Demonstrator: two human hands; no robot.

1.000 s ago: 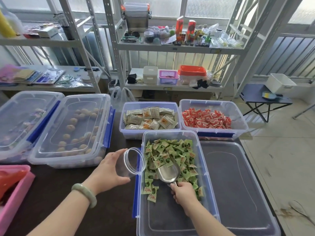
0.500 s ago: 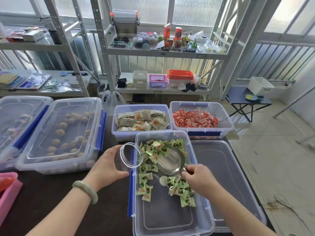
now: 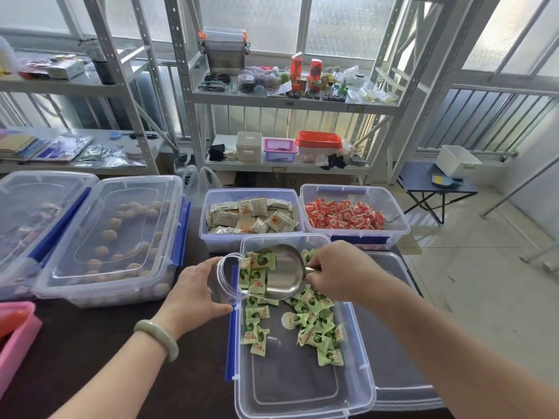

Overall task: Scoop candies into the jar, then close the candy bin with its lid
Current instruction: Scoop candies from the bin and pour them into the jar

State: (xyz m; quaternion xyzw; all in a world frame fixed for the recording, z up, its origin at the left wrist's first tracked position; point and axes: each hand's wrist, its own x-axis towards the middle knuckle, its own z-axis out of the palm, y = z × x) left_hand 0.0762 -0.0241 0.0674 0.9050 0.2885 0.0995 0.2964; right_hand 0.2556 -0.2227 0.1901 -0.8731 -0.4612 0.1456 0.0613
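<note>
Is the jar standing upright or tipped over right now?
Tipped. The left hand holds the jar on its side, mouth facing the scoop of green candies.

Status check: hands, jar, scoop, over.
Left hand holds jar. Right hand tips scoop, candies at jar mouth. Nothing blocking.

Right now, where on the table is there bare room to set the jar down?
Bare dark tabletop lies between the pink tray, the lidded clear bin of round sweets and the open bin of green candies. Further back is crowded: bins sit side by side.
</note>
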